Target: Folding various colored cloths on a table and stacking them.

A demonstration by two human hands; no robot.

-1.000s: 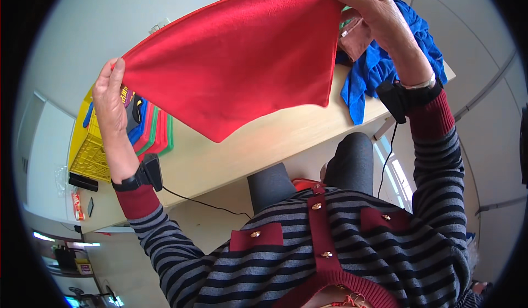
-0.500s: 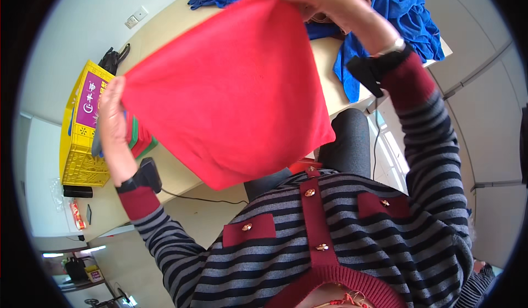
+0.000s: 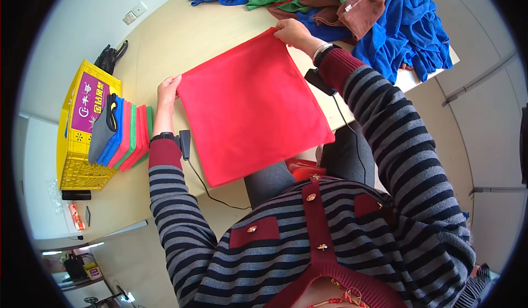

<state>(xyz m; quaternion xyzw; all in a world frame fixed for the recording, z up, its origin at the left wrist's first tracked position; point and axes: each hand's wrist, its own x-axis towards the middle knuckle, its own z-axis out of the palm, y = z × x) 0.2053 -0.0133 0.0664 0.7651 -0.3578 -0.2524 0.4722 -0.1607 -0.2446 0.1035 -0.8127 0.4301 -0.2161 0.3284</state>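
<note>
Left arm (image 3: 179, 214) is being held outstretched leftward, left hand (image 3: 166, 94) pinched; right arm (image 3: 401, 137) is being extended farther, right hand (image 3: 294, 33) likewise pinched.

A white wall (image 3: 93, 25) meets a pale table (image 3: 154, 49)

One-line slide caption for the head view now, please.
Left hand and right hand hold a red cloth by its far corners, between folded cloths and a loose heap.

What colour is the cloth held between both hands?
The cloth is plain red, seen best in the head view.
</note>
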